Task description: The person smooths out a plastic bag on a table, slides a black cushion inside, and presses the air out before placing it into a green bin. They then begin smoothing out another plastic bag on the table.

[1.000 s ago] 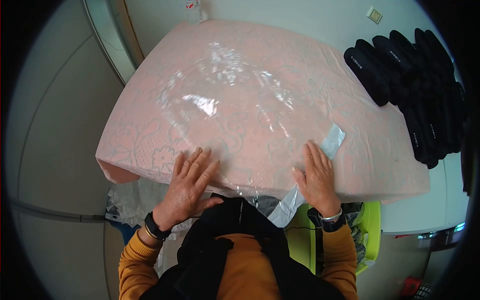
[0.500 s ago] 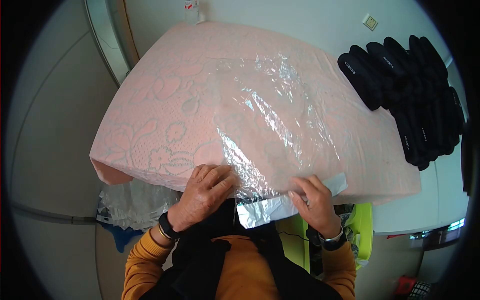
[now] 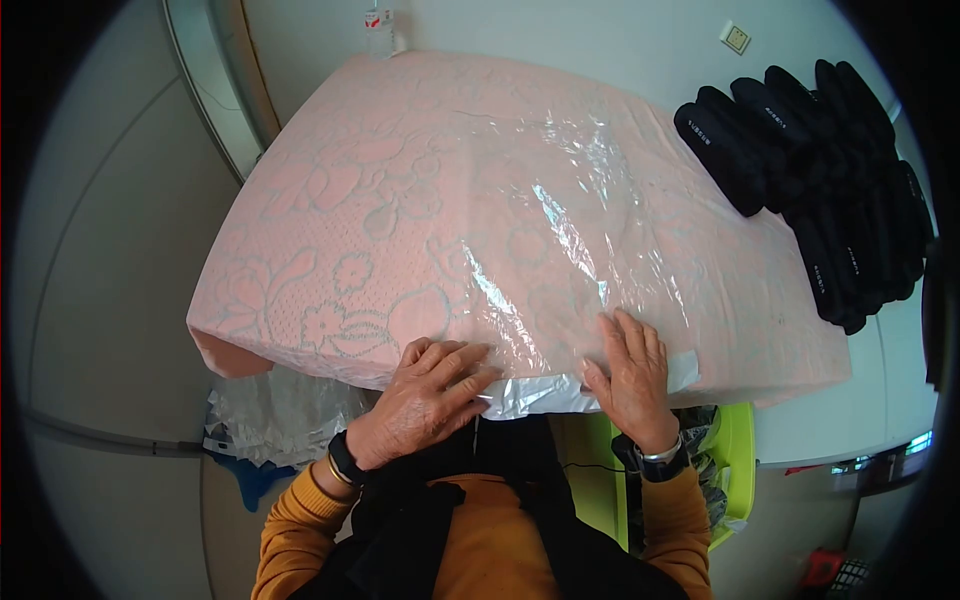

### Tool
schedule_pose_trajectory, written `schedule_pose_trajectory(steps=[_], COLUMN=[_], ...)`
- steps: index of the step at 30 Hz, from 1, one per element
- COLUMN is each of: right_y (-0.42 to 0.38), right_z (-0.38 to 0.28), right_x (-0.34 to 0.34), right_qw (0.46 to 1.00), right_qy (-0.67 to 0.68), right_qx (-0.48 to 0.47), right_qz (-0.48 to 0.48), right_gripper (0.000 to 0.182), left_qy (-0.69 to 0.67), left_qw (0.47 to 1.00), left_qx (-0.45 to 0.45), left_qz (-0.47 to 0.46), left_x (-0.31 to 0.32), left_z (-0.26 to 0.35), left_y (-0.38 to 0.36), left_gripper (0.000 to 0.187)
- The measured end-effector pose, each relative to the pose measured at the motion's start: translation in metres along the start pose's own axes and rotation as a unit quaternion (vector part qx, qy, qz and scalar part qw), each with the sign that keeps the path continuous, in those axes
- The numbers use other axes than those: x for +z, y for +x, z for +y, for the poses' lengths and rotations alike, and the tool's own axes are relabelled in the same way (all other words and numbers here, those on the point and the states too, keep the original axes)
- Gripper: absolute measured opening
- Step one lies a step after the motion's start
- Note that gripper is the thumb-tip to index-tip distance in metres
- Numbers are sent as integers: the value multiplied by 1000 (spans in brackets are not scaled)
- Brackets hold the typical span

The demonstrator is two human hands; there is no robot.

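A clear plastic bag [image 3: 540, 250] with shiny creases lies flat on the pink patterned cloth, its white flap [image 3: 545, 397] along the table's front edge. My left hand [image 3: 425, 400] rests at the bag's lower left corner, fingers apart and slightly bent, fingertips by the left end of the flap. On the right side, my right hand [image 3: 632, 380] lies over the bag's lower edge with its fingers stretched out and its thumb apart, near the flap's right part. Neither hand visibly grips anything.
The pink cloth [image 3: 290, 270] covers the table. Several black padded items [image 3: 820, 160] lie at the right. A plastic bottle [image 3: 379, 30] stands at the back. Below the front edge are stacked clear bags [image 3: 290, 415] and a green bin [image 3: 740, 470].
The bag's flap has moved up from hanging below the edge and now lies flatter along it. My right hand has stretched its fingers forward; my left hand has shifted slightly right.
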State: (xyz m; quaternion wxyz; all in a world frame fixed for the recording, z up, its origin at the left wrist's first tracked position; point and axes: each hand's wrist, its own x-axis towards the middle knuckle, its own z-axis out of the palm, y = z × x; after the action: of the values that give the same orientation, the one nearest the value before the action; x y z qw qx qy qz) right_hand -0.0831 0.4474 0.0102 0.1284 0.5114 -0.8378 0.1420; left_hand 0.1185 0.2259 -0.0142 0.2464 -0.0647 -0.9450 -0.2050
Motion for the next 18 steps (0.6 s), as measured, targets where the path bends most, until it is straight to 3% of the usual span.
schedule_pose_trajectory(steps=[4, 11, 18], right_y=[-8, 0, -4], right_z=[4, 20, 18], right_x=[-8, 18, 23], right_qw=[992, 998, 998], right_qy=[102, 60, 55], right_qx=[26, -25, -10], right_qz=[-69, 19, 28], right_gripper=[54, 54, 55], left_qy=[-18, -21, -11], left_qw=[999, 999, 998], left_qx=[1, -16, -28], left_qz=[28, 41, 59], left_x=[7, 7, 14], left_z=[-8, -5, -1], left_y=[-2, 0, 4], left_gripper=[43, 40, 38])
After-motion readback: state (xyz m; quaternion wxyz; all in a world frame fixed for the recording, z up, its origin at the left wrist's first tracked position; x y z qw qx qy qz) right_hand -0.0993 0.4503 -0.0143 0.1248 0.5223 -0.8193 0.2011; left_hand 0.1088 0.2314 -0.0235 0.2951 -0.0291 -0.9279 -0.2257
